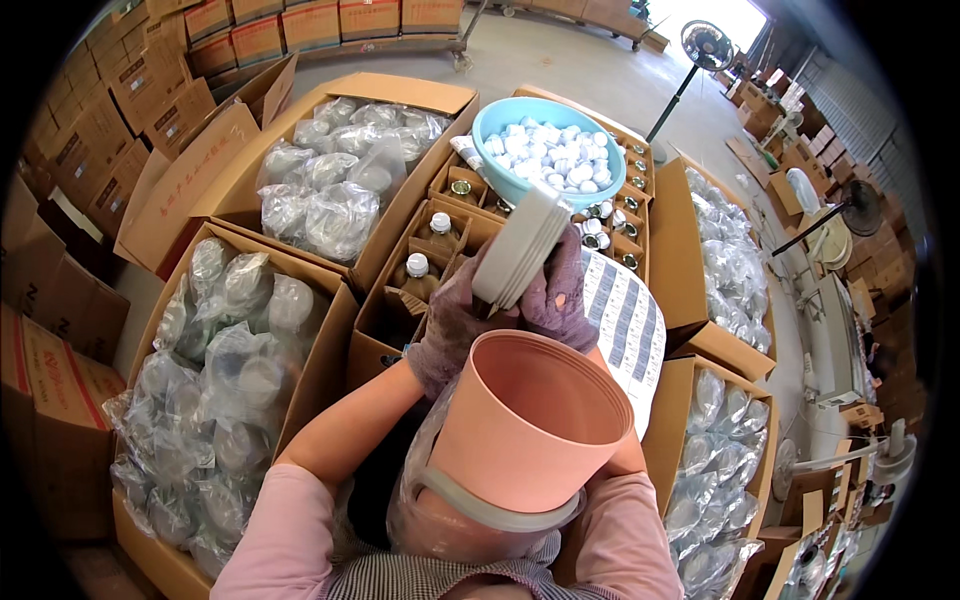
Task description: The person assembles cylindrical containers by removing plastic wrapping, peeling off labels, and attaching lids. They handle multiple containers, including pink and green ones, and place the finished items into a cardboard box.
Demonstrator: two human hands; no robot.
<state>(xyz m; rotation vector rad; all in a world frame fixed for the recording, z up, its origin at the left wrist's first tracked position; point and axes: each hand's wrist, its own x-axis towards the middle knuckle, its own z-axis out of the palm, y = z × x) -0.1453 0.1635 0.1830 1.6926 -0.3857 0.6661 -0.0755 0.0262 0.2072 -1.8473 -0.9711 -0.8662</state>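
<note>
Both my hands wear dirty purplish work gloves. My left hand (450,325) grips the near left side of a pale grey, ridged round lid (520,250), tilted on edge. On the lid's other side, my right hand (560,300) presses against it with the fingers bent; some fingertips are hidden behind it. Just below my hands, an open pink plastic bucket (510,440) with a grey carrying band stands upright close to my body, partly wrapped in clear film. It looks empty inside.
Ahead, a light blue basin (490,110) of white caps sits on a divided carton with several bottles (418,275). A sheet of labels (630,335) lies right. Open cartons of plastic-wrapped clear containers (240,380) flank me. A fan (706,45) stands at the back.
</note>
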